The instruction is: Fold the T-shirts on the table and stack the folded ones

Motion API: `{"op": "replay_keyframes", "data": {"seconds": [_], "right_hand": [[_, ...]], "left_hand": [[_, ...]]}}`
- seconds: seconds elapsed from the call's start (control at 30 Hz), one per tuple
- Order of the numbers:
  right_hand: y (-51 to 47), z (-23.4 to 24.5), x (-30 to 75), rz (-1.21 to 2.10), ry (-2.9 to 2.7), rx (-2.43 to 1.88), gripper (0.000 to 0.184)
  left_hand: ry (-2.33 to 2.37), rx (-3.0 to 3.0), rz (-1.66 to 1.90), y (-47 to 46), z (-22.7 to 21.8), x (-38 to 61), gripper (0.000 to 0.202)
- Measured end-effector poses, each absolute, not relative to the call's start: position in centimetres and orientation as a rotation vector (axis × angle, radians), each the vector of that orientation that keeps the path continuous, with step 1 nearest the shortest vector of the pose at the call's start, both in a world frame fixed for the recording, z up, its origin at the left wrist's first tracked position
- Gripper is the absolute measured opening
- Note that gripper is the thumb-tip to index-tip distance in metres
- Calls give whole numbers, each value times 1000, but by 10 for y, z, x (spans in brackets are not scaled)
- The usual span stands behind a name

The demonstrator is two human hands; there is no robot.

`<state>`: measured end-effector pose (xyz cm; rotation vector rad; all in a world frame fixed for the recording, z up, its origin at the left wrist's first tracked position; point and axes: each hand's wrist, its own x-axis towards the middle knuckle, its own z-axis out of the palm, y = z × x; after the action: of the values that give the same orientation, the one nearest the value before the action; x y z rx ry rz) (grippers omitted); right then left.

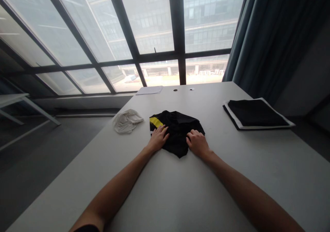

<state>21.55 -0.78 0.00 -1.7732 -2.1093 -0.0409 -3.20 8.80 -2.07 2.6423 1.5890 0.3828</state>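
Observation:
A black garment [177,130] with a yellow stripe lies crumpled on the white table in front of me; its exact kind does not show. Flat on its left side, near the yellow stripe, rests my left hand [158,138], fingers stretched out. My right hand [198,142] lies on the right edge of the cloth with its fingers curled down; whether they pinch fabric is hard to make out. To the left, apart from both hands, sits a bunched white cloth [127,121].
Folded black and white fabrics [257,113] are stacked on the table's right side. Papers [149,90] lie at the far edge of the table [180,190], near two small holes. Beyond stand large windows, a dark curtain [260,36] at right and another table [15,99] at left.

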Motion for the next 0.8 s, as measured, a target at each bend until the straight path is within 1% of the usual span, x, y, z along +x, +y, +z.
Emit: {"op": "replay_keyframes", "data": {"seconds": [0.1, 0.2, 0.3, 0.4, 0.5, 0.6, 0.67, 0.73, 0.8], "right_hand": [[-6, -1, 216, -98, -2109, -1874, 24], [-2, -2, 228, -94, -2101, -1949, 26], [8, -7, 249, -61, -2023, -2009, 34], [20, -17, 275, 39, -1957, -1993, 42], [31, -24, 294, 64, -1858, -1890, 41], [35, -25, 299, -19, -1666, -1849, 36], [36, -25, 297, -53, -1586, -1865, 34], [35, -26, 295, -50, -1562, -1899, 32], [35, -29, 294, -32, -1564, -1931, 32]], "left_hand": [[1612, 2679, 291, 80, -24, -28, 53], [1598, 2728, 253, 62, -14, -18, 58], [1528, 2781, 216, 37, 1, -5, 61], [1330, 2811, 199, 16, 16, 3, 61], [1124, 2731, 277, 16, 28, 3, 50], [1028, 2656, 506, 44, 34, 0, 32], [972, 2683, 652, 73, 35, 3, 24], [912, 2737, 645, 104, 33, 10, 21], [852, 2783, 513, 133, 29, 20, 21]]}}
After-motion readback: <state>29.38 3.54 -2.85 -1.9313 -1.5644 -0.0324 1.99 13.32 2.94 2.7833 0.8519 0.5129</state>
